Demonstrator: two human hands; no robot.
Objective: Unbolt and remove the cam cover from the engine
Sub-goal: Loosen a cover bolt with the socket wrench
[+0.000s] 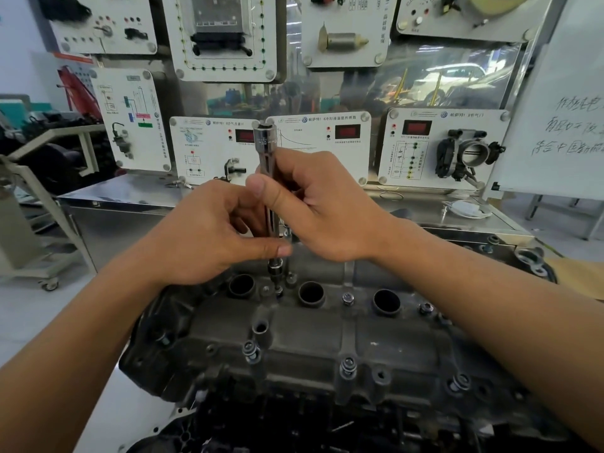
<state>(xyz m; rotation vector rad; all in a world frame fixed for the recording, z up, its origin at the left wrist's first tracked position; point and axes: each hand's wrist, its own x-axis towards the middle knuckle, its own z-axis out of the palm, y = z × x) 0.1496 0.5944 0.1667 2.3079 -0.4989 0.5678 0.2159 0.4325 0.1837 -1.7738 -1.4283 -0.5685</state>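
Both hands are on the long extension bar point(268, 165), which stands upright over the cam cover point(327, 341). The right hand point(323, 204) has its fingers curled round the upper shaft, thumb across the front. The left hand point(202, 233) pinches lower down, thumb pressed to the bar just above the socket point(275, 268).

The cover sits on the engine, right below the wrists, and the socket's tip appears to meet a bolt just right of the leftmost plug well point(242, 286).

First risk, I'd say: with no ratchet on top, fingertip turning lets the bar tilt, and the bit could ride out and round the bolt head. Second: a freed bolt could drop into an open well. Third: the near-edge bolts point(347, 366) are not yet out, so lifting early could crack the cover.
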